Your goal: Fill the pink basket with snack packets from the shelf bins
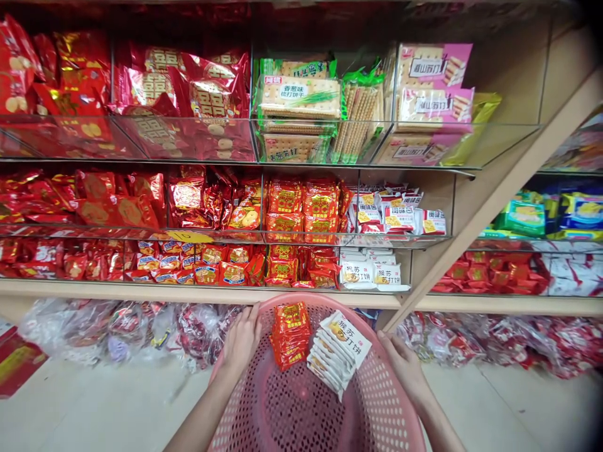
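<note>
A pink plastic basket [391,402] with perforated walls is held at the foot of the shelves, its far rim close to the lowest shelf edge. My left hand [242,336] grips the rim on the left, fingers curled over it. On the right side my right hand [400,358] is closed on the rim, with some fingers hidden behind it. Inside, against the far wall, lie a stack of red biscuit packets [291,333] and, to its right, a tilted stack of white soda cracker packets [340,351].
Several shelf tiers with clear dividers hold red snack packets [211,88], green-edged crackers [299,97], pink-and-white cracker packs [436,103] and white packets [370,273]. A slanting wooden upright [499,176] stands right. Plastic bags of goods [136,333] lie on the floor beneath. A red box [21,361] sits far left.
</note>
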Demonstrator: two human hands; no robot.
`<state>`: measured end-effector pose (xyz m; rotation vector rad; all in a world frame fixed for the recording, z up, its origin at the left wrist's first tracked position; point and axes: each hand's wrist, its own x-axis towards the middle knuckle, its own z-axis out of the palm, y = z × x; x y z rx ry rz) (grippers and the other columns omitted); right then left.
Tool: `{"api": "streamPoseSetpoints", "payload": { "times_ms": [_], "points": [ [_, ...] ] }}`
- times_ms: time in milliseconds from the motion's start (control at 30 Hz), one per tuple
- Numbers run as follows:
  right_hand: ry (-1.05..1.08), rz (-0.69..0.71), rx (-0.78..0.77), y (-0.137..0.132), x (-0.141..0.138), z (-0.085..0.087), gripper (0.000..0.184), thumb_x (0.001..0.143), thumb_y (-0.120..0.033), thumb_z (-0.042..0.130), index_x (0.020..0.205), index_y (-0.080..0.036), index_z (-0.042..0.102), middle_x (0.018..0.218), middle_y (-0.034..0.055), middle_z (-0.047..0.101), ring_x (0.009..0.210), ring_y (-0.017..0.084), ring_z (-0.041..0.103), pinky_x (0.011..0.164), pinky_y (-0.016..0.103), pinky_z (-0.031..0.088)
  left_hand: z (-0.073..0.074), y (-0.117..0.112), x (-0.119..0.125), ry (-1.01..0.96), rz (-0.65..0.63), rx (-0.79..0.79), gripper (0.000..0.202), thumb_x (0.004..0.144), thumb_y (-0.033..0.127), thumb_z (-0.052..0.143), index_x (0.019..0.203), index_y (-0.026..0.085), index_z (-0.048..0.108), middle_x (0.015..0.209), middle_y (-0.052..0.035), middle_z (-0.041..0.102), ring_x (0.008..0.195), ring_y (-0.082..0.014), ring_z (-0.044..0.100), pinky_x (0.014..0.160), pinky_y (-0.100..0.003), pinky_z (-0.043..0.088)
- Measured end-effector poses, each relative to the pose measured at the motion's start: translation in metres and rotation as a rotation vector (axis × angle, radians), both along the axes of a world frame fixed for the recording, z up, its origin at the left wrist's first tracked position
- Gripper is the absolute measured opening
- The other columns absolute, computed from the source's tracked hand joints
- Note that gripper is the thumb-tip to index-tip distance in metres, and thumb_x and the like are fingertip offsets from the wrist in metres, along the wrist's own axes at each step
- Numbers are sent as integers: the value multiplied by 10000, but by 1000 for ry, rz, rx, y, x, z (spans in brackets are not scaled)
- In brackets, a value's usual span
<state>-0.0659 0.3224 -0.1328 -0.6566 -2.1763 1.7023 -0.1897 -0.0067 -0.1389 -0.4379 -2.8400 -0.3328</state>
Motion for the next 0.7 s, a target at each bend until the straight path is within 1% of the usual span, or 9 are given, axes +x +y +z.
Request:
{"api": "streamPoseSetpoints", "payload": {
  "times_ms": [100,167,400,500,567,700],
  "points": [
    [16,-13,-33,1,-1,-2,524,606,-666,616,783,-182,710,853,86,741,909,291,660,841,367,525,2,1,0,-13,1,-2,441,906,180,367,1342,160,432,1207,-105,595,1082,-215,564,924,-326,438],
    [19,-10,-35,3,-2,-4,549,589,-680,627,782,-175,717,841,88,742,894,290,660,820,356,529,3,1,1,-17,2,-3,445,905,179,371,1347,163,427,1207,-105,593,1075,-214,569,920,-326,441],
    [49,41,15,10,-1,-17,490,669,-597,637,884,-167,732,901,87,740,935,296,647,824,348,521,3,-1,4,-24,-6,5,450,914,185,343,1357,157,417,1200,-100,595,1075,-223,566,931,-341,444],
    [55,63,25,10,0,-18,480,699,-583,620,913,-167,729,914,85,739,926,290,648,815,347,523,5,-4,3,-51,-24,37,461,919,206,330,1369,142,406,1249,-117,575,1115,-235,554,965,-365,432],
    [52,61,33,9,1,-18,485,692,-581,629,920,-163,726,925,91,738,922,289,651,817,349,524,8,-7,2,-106,-57,80,471,925,244,328,1377,131,396,1287,-128,555,1157,-231,539,989,-362,422],
    [43,50,22,6,0,-17,499,662,-595,650,903,-164,724,942,104,738,926,292,659,838,364,526,15,-18,4,-206,-132,144,512,920,287,337,1408,134,348,1384,-136,478,1283,-224,442,1055,-371,369]
  ]
}}
